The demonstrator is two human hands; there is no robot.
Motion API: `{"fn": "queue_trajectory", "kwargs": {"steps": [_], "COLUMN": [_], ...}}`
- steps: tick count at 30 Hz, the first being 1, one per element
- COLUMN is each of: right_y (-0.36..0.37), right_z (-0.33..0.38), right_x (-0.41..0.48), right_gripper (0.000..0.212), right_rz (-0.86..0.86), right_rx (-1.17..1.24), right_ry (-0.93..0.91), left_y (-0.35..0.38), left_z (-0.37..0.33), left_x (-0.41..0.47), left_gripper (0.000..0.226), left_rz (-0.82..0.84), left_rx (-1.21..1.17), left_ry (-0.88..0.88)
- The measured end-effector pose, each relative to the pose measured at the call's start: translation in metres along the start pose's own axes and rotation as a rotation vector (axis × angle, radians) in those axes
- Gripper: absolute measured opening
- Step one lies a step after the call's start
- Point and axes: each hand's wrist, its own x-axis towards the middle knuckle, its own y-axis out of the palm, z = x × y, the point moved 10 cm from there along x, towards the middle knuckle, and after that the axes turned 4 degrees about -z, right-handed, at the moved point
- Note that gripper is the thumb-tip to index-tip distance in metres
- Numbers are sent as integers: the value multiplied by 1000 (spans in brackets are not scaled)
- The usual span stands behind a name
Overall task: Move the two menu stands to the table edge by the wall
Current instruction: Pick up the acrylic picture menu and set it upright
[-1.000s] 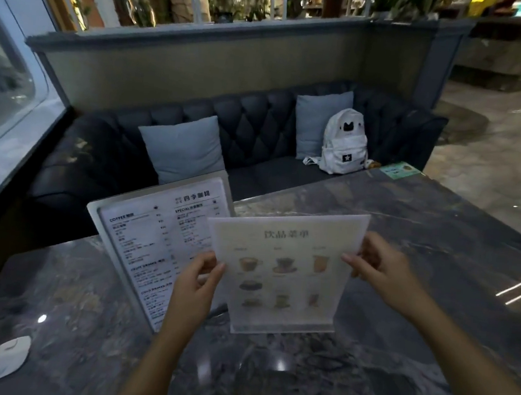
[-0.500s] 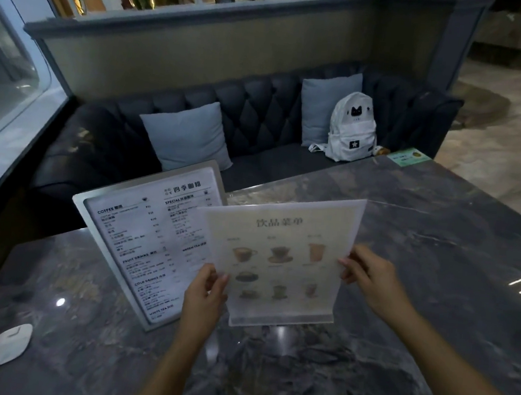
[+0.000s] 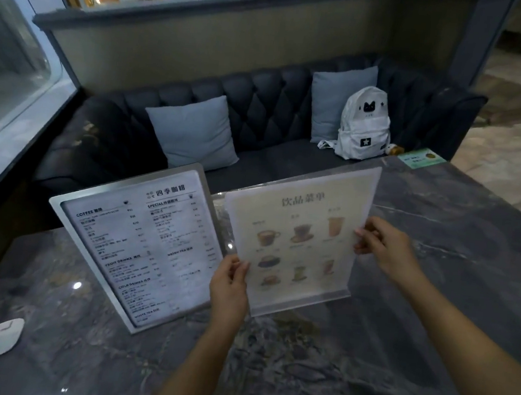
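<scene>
From the head camera, my left hand (image 3: 229,284) pinches the lower left edge of the clear acrylic drinks menu stand (image 3: 299,241), thumb on the front face and fingers behind. My right hand (image 3: 385,247) grips its right edge about halfway up, fingers curled narrowly around the sheet. The stand is upright, tilted a little, and its base sits at or just above the tabletop; I cannot tell whether it touches. Just beside it on my left, the silver-framed menu stand (image 3: 141,243) leans back on the table, its right edge almost meeting my left hand.

Both stands are on a dark marble table (image 3: 348,369) with pale veining and small glints of light. A white leaf-shaped object (image 3: 1,338) lies near the table's left front corner, and a green card (image 3: 421,158) rests at the far right corner. Beyond the table is a dark tufted sofa (image 3: 270,103) with two grey-blue cushions and a white backpack (image 3: 364,124) bearing a black cat face and a star patch. A low partition wall (image 3: 235,40) rises behind the sofa, and a window (image 3: 10,59) runs along the left.

The framed menu reads "COFFEE", "SPECIAL", "FRUIT DRINKS", "COLD DRINKS", "GREEN TEA" and "WHITE TEA", alongside Chinese characters. The acrylic menu carries a Chinese heading above pictures of cups and drinks; the smaller captions are too blurred to read.
</scene>
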Motion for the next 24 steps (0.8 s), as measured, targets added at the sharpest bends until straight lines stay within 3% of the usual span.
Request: {"fn": "queue_trajectory", "kwargs": {"steps": [4, 10, 24], "right_y": [1, 4, 5], "right_z": [-5, -13, -20], "right_x": [19, 29, 17], "right_gripper": [13, 2, 10], "right_rz": [17, 48, 103], "right_rx": [-16, 67, -42], "right_ry": [-9, 17, -30], "left_y": [12, 17, 14], "left_z": [0, -2, -5], "left_x": [10, 19, 12], "left_gripper": [18, 11, 20], "left_rz": [-46, -51, -32], "left_rx": [-57, -98, -101], "left_ry": [-54, -74, -9]}}
